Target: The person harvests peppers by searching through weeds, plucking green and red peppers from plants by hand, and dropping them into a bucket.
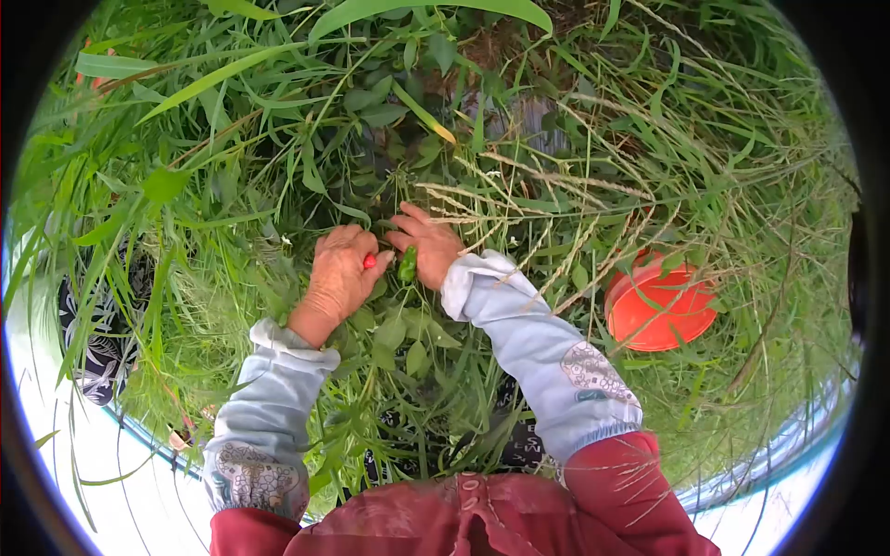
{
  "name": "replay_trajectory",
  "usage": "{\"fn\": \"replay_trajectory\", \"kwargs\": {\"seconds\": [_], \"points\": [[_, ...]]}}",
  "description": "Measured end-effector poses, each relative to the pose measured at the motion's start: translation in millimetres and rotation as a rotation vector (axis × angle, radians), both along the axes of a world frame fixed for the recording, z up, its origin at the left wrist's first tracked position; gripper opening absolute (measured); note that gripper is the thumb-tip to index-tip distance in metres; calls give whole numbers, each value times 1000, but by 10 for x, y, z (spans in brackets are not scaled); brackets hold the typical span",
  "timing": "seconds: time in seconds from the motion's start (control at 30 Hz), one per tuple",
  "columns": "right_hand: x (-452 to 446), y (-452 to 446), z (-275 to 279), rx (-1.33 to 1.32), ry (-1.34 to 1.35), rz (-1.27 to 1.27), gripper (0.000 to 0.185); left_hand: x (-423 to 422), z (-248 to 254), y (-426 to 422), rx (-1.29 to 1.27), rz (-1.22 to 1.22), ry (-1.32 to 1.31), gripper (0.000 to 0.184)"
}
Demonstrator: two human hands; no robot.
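While bent over a leafy plant, holding a red pepper in the left hand and reaching in with the right hand.
Pinching the red pepper between left thumb and curled fingers; unable to tell whether gripping anything with the right, placed just beside or against a green pepper. Looks partway along: red pepper already secured, green pepper not clearly taken, impossible to tell if attached or loose. Has a red tub near the right sleeve, amid grass, contents unclear.

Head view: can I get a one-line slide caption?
Left hand holding a red pepper, right hand beside a green pepper, orange bowl in the grass.
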State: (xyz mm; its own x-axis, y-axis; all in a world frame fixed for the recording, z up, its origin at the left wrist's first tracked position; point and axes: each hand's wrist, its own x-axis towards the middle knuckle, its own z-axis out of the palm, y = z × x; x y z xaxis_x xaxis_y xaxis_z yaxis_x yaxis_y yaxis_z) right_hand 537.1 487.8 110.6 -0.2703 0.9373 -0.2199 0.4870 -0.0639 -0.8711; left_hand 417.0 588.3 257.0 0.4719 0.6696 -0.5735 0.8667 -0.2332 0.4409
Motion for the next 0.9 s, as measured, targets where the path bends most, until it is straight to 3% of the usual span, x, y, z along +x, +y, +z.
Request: {"fn": "replay_trajectory", "kwargs": {"seconds": [0.07, 0.1, 0.13, 0.2, 0.23, 0.33, 0.37, 0.4, 0.47, 0.5, 0.53, 0.6, 0.63, 0.67, 0.73, 0.83, 0.9], "points": [[-207, -152, -255, -212, 1105, -497, 34, 67, 93, -36, 196, -132, -55, 17], [-149, -188, -296, -227, 799, -407, 35, 118, 169, -62, 194, -144, -33, 17], [-31, -129, -153, -227, 800, -407, 35, 144, 211, -85, 194, -144, -33, 17], [172, 4, 100, -178, 304, -46, 32, 176, 280, -111, 252, -138, -66, 17], [161, -1, 50, 27, 258, -51, 30, 201, 387, -116, 300, -177, -79, 16], [118, 85, 164, -63, 285, -88, 36, 281, 610, -279, 230, -199, -53, 16], [182, 177, 285, 2, 53, 53, 39, 237, 550, -272, 255, -165, -33, 19], [186, 162, 254, 8, 50, 51, 39, 233, 484, -267, 261, -166, -36, 19], [161, 117, 155, -46, 150, 105, 41, 229, 294, -190, 55, 189, 182, 26], [125, 110, 216, -132, 244, -7, 45, 191, 173, -152, 50, 48, 173, 33], [150, 98, 126, -140, 278, 56, 48, 166, 106, -151, 54, 52, 163, 33], [162, 29, 116, -91, 291, -5, 49, 211, 51, -134, -377, 56, 137, 35], [102, -6, 196, -388, 905, -314, 50, 327, 168, -81, -455, 58, 249, 31], [113, 10, 106, -92, 646, -158, 52, 339, 167, -116, -455, 57, 240, 31], [296, 271, 540, -68, 89, 95, 51, 335, 216, -257, -230, 143, -5, 28], [246, 267, 499, -96, -35, 168, 43, 348, 253, -354, -68, 120, -96, 28], [193, 251, 438, -131, -33, 156, 50, 315, 357, -392, 70, 94, -200, 35]]}}
